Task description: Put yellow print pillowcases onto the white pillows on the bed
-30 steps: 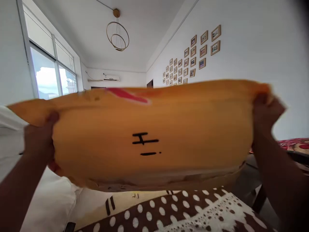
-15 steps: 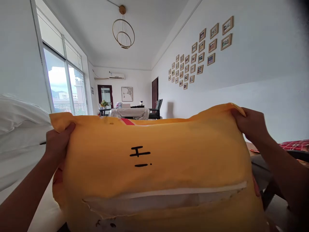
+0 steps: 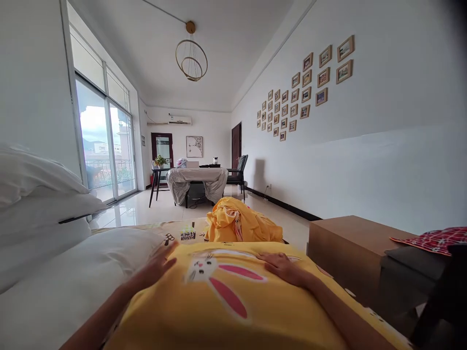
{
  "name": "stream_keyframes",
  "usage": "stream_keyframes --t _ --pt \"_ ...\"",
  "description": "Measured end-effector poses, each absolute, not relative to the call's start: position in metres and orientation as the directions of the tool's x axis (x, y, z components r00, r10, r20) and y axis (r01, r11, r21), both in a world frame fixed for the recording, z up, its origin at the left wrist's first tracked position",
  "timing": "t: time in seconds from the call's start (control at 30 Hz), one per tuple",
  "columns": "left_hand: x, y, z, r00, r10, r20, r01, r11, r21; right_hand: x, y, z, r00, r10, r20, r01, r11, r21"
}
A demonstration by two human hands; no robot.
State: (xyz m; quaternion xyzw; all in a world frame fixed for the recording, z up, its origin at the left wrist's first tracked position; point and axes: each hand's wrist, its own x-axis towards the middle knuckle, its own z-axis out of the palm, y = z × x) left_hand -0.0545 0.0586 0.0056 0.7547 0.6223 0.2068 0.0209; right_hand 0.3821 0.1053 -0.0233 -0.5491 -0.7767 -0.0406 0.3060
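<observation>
A yellow pillow printed with a white rabbit with long pink ears lies flat in front of me. My left hand is at its left edge, fingers apart, holding nothing. My right hand lies with spread fingers on top of the pillow, just right of the upper ear. Beyond the pillow's far edge sits a crumpled heap of yellow cloth. White pillows are beside my left forearm.
A patterned sheet lies beneath the pillow and heap. At the right stand a brown box-shaped cabinet and a red checked cloth. Farther off are a covered table and a black chair.
The pillow has gone from raised upright between both hands to lying flat, its rabbit print now showing. Both hands have let go of its corners and opened. The yellow heap has come into view.
</observation>
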Motion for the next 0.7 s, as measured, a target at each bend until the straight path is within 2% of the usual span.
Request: stream_keyframes --t 0.03,0.1,0.17,0.3,0.4,0.53,0.7 --pt "-0.046 0.055 0.003 0.271 0.946 0.178 0.920 -0.309 0.242 0.379 0.103 -0.030 -0.298 0.850 0.435 0.849 0.445 -0.286" --pt "-0.032 0.049 0.001 0.401 0.915 0.048 0.880 -0.399 0.258 0.383 0.098 -0.030 -0.423 0.859 0.289 0.790 0.505 -0.346" --pt "-0.022 0.047 0.000 0.425 0.903 0.064 0.869 -0.427 0.250 0.395 0.092 -0.024 -0.474 0.852 0.224 0.754 0.524 -0.398" --pt "-0.002 0.054 -0.001 0.538 0.828 0.160 0.795 -0.561 0.232 0.424 0.069 -0.021 -0.429 0.865 0.262 0.794 0.499 -0.348" --pt "0.012 0.060 -0.001 0.625 0.763 0.165 0.735 -0.646 0.208 0.440 0.055 -0.029 -0.366 0.901 0.235 0.854 0.425 -0.300" --pt "0.021 0.064 0.000 0.629 0.771 0.099 0.742 -0.633 0.221 0.447 0.059 -0.033 -0.330 0.923 0.198 0.881 0.376 -0.287" --pt "0.012 0.069 -0.008 0.634 0.770 0.071 0.715 -0.619 0.326 0.441 0.081 -0.034 -0.397 0.886 0.240 0.842 0.456 -0.289"
